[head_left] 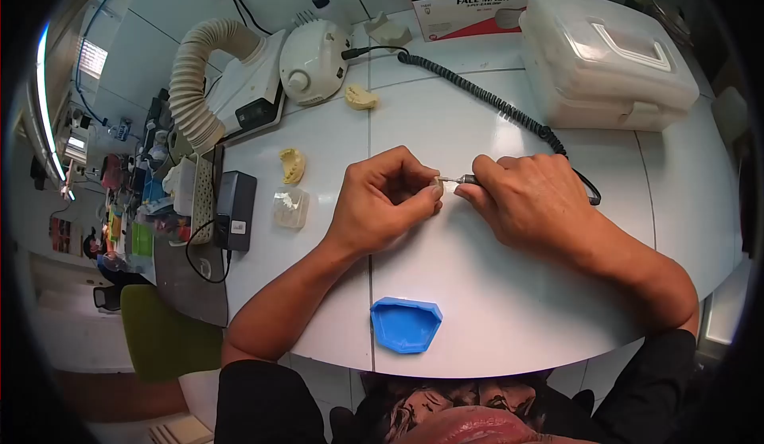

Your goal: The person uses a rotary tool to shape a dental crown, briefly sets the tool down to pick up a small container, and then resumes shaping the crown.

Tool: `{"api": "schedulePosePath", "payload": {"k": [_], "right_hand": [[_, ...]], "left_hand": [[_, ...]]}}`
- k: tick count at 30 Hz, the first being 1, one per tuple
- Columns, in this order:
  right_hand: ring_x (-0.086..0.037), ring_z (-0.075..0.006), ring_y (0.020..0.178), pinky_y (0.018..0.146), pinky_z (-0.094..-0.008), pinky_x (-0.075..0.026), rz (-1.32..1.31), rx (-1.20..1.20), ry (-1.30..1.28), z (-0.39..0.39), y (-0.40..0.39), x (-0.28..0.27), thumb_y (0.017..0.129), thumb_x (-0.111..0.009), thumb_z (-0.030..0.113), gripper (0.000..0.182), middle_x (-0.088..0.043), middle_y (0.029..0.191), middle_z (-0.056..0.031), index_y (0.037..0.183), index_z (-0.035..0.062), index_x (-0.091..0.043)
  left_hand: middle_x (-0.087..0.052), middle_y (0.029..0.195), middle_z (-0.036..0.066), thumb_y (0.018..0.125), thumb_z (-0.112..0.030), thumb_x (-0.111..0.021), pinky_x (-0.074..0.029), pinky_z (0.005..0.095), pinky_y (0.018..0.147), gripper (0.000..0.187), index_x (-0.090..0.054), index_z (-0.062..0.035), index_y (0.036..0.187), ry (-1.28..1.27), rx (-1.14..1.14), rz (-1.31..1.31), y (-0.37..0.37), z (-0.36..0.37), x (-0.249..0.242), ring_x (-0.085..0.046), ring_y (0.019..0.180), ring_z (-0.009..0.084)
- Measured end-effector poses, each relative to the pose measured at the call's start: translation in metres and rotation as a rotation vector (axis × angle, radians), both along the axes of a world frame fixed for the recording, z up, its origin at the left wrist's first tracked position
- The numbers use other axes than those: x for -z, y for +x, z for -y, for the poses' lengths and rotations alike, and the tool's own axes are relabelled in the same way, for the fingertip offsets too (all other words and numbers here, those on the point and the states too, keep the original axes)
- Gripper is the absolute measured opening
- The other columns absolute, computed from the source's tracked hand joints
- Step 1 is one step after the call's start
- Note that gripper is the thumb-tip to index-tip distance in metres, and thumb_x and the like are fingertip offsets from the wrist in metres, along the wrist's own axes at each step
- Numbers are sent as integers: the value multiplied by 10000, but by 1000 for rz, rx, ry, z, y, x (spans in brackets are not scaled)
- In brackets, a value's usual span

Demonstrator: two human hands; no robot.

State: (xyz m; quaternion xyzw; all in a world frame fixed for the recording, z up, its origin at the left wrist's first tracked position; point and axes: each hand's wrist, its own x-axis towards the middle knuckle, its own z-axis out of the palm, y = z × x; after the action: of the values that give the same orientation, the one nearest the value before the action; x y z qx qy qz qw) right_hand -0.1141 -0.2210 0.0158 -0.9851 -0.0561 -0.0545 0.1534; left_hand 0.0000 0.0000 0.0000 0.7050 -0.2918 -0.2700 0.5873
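Observation:
My left hand (390, 197) pinches a tiny pale piece (438, 181) between thumb and fingertips; the fingers hide most of it. In my right hand (533, 197) is a slim rotary handpiece (469, 179), its thin metal tip pointing left and meeting or almost meeting the small piece. A black coiled cord (493, 100) runs from behind the right hand to a white control unit (313, 62). Nearer my body lies a blue mould (406, 326). Left of my left hand are a yellowish dental cast (292, 165) and a small clear box (290, 208).
Another yellowish cast (361, 98) lies near the control unit. A ribbed hose (191, 70) arches at the back left, above a black power box (236, 209). At the back right stand a translucent case (609, 62) and a face mask box (469, 14).

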Motion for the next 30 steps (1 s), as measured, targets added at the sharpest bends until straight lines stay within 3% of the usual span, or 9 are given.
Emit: {"api": "schedulePosePath", "payload": {"k": [5, 8, 20, 30], "right_hand": [[-697, -412, 622, 552, -523, -518, 1, -5, -9, 3, 0, -1, 1074, -674, 384, 380, -733, 735, -164, 909, 42, -651], [-694, -398, 556, 510, -501, -525, 64, -8, 25, 5, 0, 0, 1099, -637, 403, 432, -691, 631, -176, 908, 22, -704], [-673, -382, 519, 487, -486, -510, 73, -39, 56, 5, 2, 0, 1105, -635, 374, 414, -675, 601, -169, 890, 24, -690], [-674, -385, 519, 482, -485, -510, 88, -39, 62, 5, 1, 1, 1106, -635, 387, 427, -676, 602, -175, 889, 21, -682]], "left_hand": [[-788, 959, 95, 984, 3, -767, -642, 281, 821, 92, -703, 26, 1046, -16, -3, 2, -2, 4, 1, -793, 890, 152], [-788, 983, 103, 996, -1, -769, -640, 279, 807, 99, -696, 20, 1061, -63, 19, 8, 4, 0, 4, -797, 889, 163], [-798, 1074, 149, 1037, -30, -737, -640, 267, 776, 159, -669, 14, 1174, -50, 17, -57, 6, -3, -1, -822, 978, 219], [-799, 1078, 137, 1045, -49, -729, -635, 255, 773, 194, -668, 21, 1216, -36, 5, -56, 6, -1, 0, -820, 973, 200]]}}
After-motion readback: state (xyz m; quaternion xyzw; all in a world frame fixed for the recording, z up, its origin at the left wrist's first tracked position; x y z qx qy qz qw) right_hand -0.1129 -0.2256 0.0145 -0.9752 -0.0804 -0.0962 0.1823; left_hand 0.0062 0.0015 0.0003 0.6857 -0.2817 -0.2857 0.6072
